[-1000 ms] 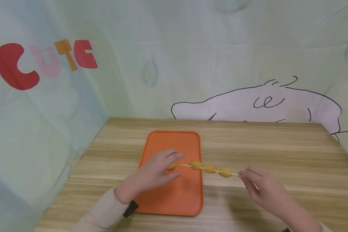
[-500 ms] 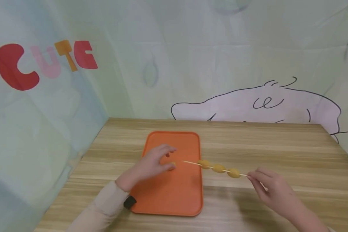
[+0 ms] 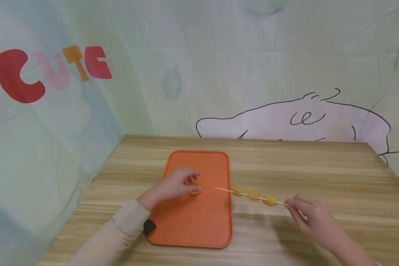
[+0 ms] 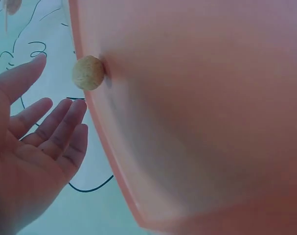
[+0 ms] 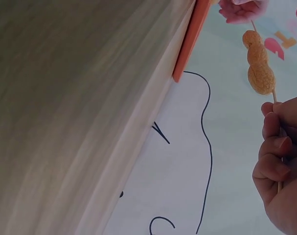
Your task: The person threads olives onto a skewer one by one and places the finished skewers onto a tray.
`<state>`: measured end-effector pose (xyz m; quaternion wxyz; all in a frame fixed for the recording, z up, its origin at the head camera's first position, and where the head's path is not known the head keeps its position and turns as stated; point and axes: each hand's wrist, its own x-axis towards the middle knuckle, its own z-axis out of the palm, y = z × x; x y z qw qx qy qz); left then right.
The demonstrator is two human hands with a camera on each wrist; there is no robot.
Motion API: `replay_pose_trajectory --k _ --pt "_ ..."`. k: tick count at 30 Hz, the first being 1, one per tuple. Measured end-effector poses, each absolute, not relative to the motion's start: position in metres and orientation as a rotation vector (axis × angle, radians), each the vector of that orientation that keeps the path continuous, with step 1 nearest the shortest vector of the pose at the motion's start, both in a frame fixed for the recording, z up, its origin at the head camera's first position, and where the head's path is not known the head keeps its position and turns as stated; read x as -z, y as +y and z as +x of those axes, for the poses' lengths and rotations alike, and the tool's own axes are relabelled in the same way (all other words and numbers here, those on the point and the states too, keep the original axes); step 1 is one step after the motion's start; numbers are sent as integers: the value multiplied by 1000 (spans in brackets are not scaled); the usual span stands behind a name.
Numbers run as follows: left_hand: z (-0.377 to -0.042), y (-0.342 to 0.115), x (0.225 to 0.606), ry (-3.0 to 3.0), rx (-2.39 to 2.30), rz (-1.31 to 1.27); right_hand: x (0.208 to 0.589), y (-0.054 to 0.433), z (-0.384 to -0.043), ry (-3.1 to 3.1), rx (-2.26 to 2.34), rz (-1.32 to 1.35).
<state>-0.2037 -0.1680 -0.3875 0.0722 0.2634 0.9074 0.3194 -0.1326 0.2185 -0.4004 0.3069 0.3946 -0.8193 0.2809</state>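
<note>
My right hand (image 3: 314, 218) pinches the bare end of a thin wooden skewer (image 3: 223, 189) that carries three yellowish-brown food balls (image 3: 252, 195). Its pointed end aims left, over the orange tray (image 3: 199, 229). In the right wrist view, the fingers (image 5: 275, 169) are curled round the stick. A single loose ball (image 4: 88, 72) lies on the tray. Just beside it hovers my left hand (image 3: 176, 186), with thumb and fingers spread apart. In the left wrist view, a gap shows between the left hand (image 4: 35, 156) and the ball. The thumb partly hides the ball in the head view.
The tray lies on a wood-grain table (image 3: 302, 170), left of its middle. A printed cloth (image 3: 252, 74) with a cartoon drawing and coloured letters hangs behind and to the left. A black wrist band (image 3: 149, 227) sits at the left cuff.
The left hand has drawn back slightly left, its spread narrowing near the loose ball. My right hand has carried the skewer a little to the right, away from the left hand.
</note>
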Motion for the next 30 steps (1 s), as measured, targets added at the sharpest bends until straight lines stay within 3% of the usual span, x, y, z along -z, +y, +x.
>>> replay_pose_trajectory --k 30 --pt "-207 -162 404 2708 -824 734 408 218 -133 -2187 -750 1050"
